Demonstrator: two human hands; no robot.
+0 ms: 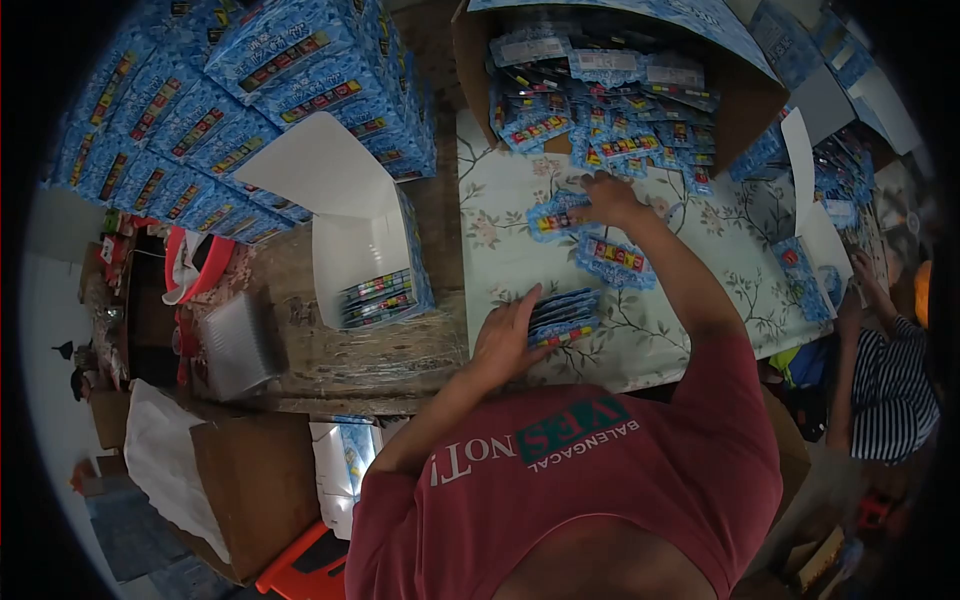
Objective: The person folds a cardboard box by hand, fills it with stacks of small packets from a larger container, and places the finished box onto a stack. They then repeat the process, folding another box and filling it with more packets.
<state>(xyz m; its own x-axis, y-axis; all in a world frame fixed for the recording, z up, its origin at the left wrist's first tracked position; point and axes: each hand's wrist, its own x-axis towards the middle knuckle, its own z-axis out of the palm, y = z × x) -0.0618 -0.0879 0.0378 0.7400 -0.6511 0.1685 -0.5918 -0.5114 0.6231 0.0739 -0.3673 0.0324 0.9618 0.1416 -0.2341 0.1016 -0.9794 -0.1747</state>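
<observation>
Red shirt [600, 490] fabric fills the bottom of what I see, its chest just beside the front edge of the table [300, 365]. Ahead, I have a flowered cloth [720, 290] whose left edge borders bare wood. A large open carton [745, 120] full of packets bounds the far side; stacked blue boxes [290, 80] crowd the far left. Bare cloth lies to the right of the right forearm, and a narrower strip between the left hand [505, 340] and the small open box [355, 250], which stands on the wood with packets inside.

I see the left hand closed about the left end of a stack of blue packets [562, 315], near the front edge. The right hand [612, 200] bends its fingers over a flat packet [553, 220] below the carton's mouth; I cannot tell whether they pinch it. A second packet [615, 262] lies between that hand and the stack.
</observation>
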